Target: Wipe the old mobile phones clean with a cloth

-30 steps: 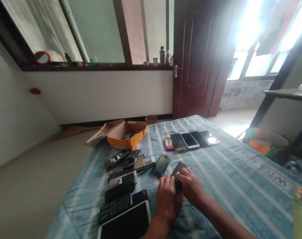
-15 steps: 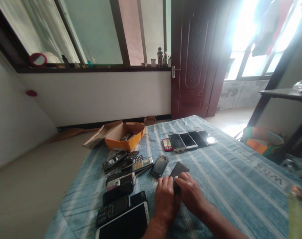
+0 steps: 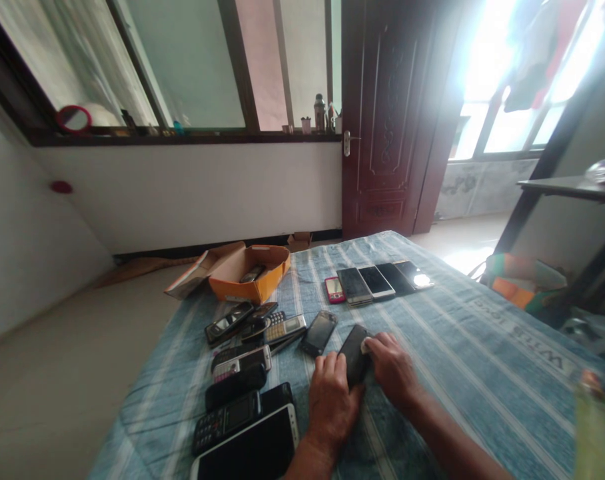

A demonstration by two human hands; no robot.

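A dark smartphone [image 3: 354, 355] lies tilted on the striped cloth, and my left hand [image 3: 330, 393] grips its near left side, fingers curled over the edge. My right hand [image 3: 395, 367] pinches a small white wad [image 3: 366, 345], perhaps tissue, against the phone's upper right edge. Just left of it rests another dark phone [image 3: 320, 332] with a scuffed screen. Beside my left forearm are a large white-framed smartphone [image 3: 250, 447], a black keypad phone [image 3: 227, 421] and a pile of older phones [image 3: 240, 363].
An open orange box [image 3: 242, 291] with a phone inside stands at the far left of the bed [image 3: 462, 373]. Farther back, a small pink phone [image 3: 335, 290] and several smartphones [image 3: 355, 287] lie in a row. A brown door [image 3: 387, 120] stands behind.
My right hand has moved right and slightly up along the phone with the white wad, uncovering more of the phone's surface. My left hand has stayed on the phone.
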